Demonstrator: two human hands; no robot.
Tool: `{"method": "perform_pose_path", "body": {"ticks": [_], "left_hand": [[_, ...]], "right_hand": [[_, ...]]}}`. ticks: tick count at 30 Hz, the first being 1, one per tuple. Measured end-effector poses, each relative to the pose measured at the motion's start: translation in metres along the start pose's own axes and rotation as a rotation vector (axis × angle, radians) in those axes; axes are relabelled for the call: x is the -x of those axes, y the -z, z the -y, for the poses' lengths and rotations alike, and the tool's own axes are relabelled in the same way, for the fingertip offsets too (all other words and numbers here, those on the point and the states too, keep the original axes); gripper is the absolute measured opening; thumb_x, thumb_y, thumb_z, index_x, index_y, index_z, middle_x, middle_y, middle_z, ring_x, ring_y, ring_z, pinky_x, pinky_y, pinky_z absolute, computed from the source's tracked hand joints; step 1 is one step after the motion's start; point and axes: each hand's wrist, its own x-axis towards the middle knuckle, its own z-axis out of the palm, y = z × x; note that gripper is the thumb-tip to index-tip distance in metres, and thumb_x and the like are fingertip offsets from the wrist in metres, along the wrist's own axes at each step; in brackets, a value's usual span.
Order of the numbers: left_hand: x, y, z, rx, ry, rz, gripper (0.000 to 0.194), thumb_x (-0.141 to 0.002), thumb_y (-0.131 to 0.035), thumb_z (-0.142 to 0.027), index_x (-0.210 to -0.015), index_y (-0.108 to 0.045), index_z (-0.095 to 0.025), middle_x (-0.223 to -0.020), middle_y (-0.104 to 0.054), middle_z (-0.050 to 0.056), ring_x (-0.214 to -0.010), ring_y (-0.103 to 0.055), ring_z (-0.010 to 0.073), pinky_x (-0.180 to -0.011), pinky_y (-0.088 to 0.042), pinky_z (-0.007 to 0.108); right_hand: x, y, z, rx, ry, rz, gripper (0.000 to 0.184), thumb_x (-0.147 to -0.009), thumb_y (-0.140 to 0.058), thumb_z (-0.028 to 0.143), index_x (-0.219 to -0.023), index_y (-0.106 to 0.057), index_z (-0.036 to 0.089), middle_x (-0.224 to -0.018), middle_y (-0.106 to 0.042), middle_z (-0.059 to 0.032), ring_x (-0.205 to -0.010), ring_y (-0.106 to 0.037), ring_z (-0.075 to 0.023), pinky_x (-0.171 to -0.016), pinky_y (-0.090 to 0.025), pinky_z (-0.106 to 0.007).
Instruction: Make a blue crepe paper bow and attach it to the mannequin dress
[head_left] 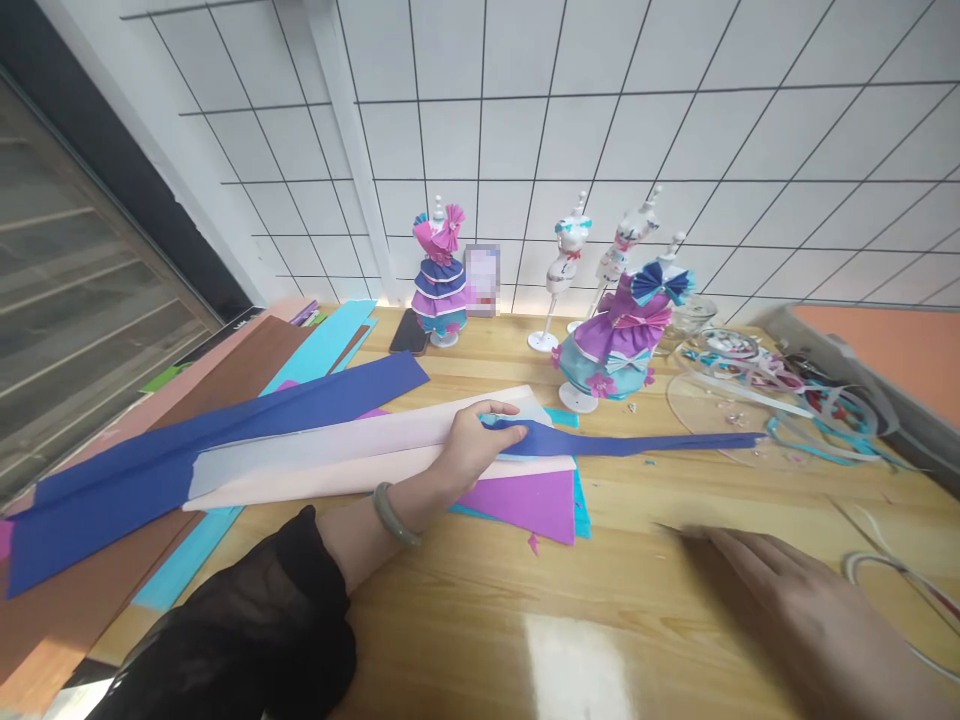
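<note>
My left hand (480, 440), with a pale bangle at the wrist, is closed on one end of a narrow dark blue paper strip (630, 442). Beyond my fingers the strip stretches right across the table. Beneath that hand lie long pale sheets (300, 460) of crepe-like paper, over purple (525, 505) and turquoise (582, 508) pieces. My right hand (795, 590) is low on the right, apart from the strip and smeared by motion. Its fingers look drawn together, and a thin dark tip (667, 527) sticks out past them; what it belongs to is hidden.
Folded blue (345, 392), brown (217, 390) and turquoise (322, 345) paper fills the left. At the back stand two dressed mini mannequins (441, 290) (622, 335) and two bare ones (571, 250) (630, 240), beside a phone (409, 332). Tangled ribbons (795, 390) lie right.
</note>
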Motion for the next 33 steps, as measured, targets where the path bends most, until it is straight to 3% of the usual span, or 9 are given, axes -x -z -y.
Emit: {"method": "perform_pose_path", "body": {"ticks": [2,4,7,10,14,19,25,33], "left_hand": [[0.001,-0.001,-0.003,0.013,-0.022,-0.009,0.029,-0.059,-0.074,-0.022,-0.085,-0.064,-0.016,-0.090,-0.064,0.005,-0.076,-0.060,0.0141,-0.069,-0.047,0.025],[0.002,-0.001,-0.005,0.018,-0.025,-0.024,0.030,-0.058,-0.075,-0.023,-0.085,-0.064,-0.016,-0.088,-0.064,0.005,-0.075,-0.059,0.0139,-0.069,-0.047,0.025],[0.003,0.000,-0.008,0.042,-0.017,-0.038,0.034,-0.056,-0.076,-0.026,-0.087,-0.065,-0.016,-0.083,-0.064,0.004,-0.073,-0.059,0.0135,-0.068,-0.047,0.026],[0.003,0.001,-0.010,0.068,-0.019,-0.039,0.034,-0.056,-0.076,-0.026,-0.086,-0.064,-0.016,-0.079,-0.064,0.003,-0.073,-0.059,0.0133,-0.069,-0.046,0.026],[0.005,0.001,-0.012,0.085,-0.018,-0.036,0.032,-0.056,-0.076,-0.025,-0.084,-0.063,-0.015,-0.079,-0.063,0.003,-0.073,-0.059,0.0129,-0.070,-0.046,0.026],[0.009,-0.001,-0.018,0.178,0.028,-0.008,0.031,-0.055,-0.076,-0.022,-0.081,-0.061,-0.014,-0.075,-0.063,0.002,-0.070,-0.059,0.0123,-0.068,-0.046,0.026],[0.014,-0.004,-0.023,0.244,0.112,0.017,0.036,-0.053,-0.078,-0.021,-0.083,-0.060,-0.014,-0.072,-0.065,0.003,-0.066,-0.060,0.0127,-0.066,-0.047,0.027],[0.019,-0.006,-0.026,0.250,0.110,0.018,0.034,-0.055,-0.077,-0.019,-0.084,-0.060,-0.014,-0.073,-0.065,0.003,-0.067,-0.061,0.0128,-0.070,-0.048,0.028]], "right_hand": [[-0.003,0.000,0.000,-0.137,-0.070,0.106,0.037,-0.076,-0.046,0.028,-0.110,-0.062,0.029,-0.113,-0.064,-0.0049,-0.101,-0.060,-0.0282,-0.083,-0.049,-0.038],[-0.009,0.000,0.012,-0.361,-0.230,0.096,0.034,-0.077,-0.048,0.034,-0.107,-0.063,0.027,-0.110,-0.065,-0.0071,-0.097,-0.060,-0.0287,-0.080,-0.048,-0.037],[-0.025,0.000,0.056,-0.860,-0.348,0.107,0.029,-0.076,-0.054,0.047,-0.087,-0.064,0.022,-0.077,-0.067,-0.0065,-0.068,-0.061,-0.0210,-0.060,-0.048,-0.029],[-0.039,-0.006,0.107,-1.369,-0.469,0.256,0.034,-0.077,-0.054,0.051,-0.066,-0.057,0.019,-0.050,-0.047,0.0022,-0.043,-0.042,-0.0088,-0.043,-0.036,-0.021],[-0.050,-0.021,0.143,-1.809,-0.842,0.400,0.037,-0.075,-0.057,0.054,-0.086,-0.058,0.019,-0.054,-0.038,0.0069,-0.036,-0.023,-0.0016,-0.035,-0.015,-0.016],[-0.057,-0.029,0.149,-1.912,-0.868,0.332,0.038,-0.073,-0.061,0.053,-0.088,-0.056,0.018,-0.052,-0.039,0.0077,-0.035,-0.020,0.0001,-0.034,-0.011,-0.015],[-0.060,-0.024,0.157,-1.958,-0.793,0.266,0.036,-0.075,-0.060,0.050,-0.089,-0.056,0.017,-0.053,-0.040,0.0075,-0.035,-0.022,0.0002,-0.035,-0.013,-0.015],[-0.070,-0.022,0.160,-1.976,-0.708,0.221,0.037,-0.077,-0.056,0.052,-0.086,-0.056,0.016,-0.055,-0.045,0.0055,-0.038,-0.028,-0.0021,-0.038,-0.020,-0.018]]}}
